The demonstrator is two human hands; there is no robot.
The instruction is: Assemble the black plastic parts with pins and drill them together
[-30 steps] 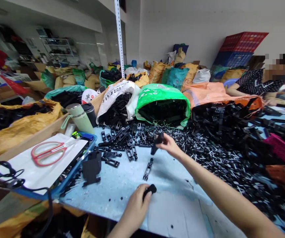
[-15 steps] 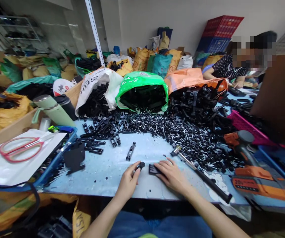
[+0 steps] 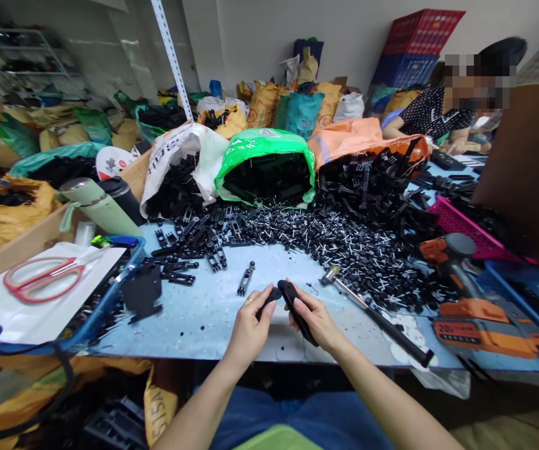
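My left hand (image 3: 250, 325) pinches a small black plastic piece (image 3: 269, 303), much of it hidden behind the fingers. Opposite it, my right hand (image 3: 316, 317) grips a longer black plastic part (image 3: 298, 312) with a rounded upper end. The two parts meet, or nearly so, at their upper ends above the table; whether they touch I cannot tell. Just beyond my left hand a slotted black link piece (image 3: 246, 279) lies on the blue tabletop (image 3: 157, 334). To the right of my right hand rests a hammer (image 3: 376, 315) with a black grip.
A pile of black pieces with metal pins (image 3: 344, 256) spreads across the table before a green sack (image 3: 264, 140). At right lie a cordless drill (image 3: 484, 328) and a pink basket (image 3: 470, 231). Red scissors (image 3: 44, 278) lie at left. Another person (image 3: 433, 119) sits at the far right.
My right hand has lifted the longer black part off the table and tilted it up. My left hand has brought its piece up against or close to that part.
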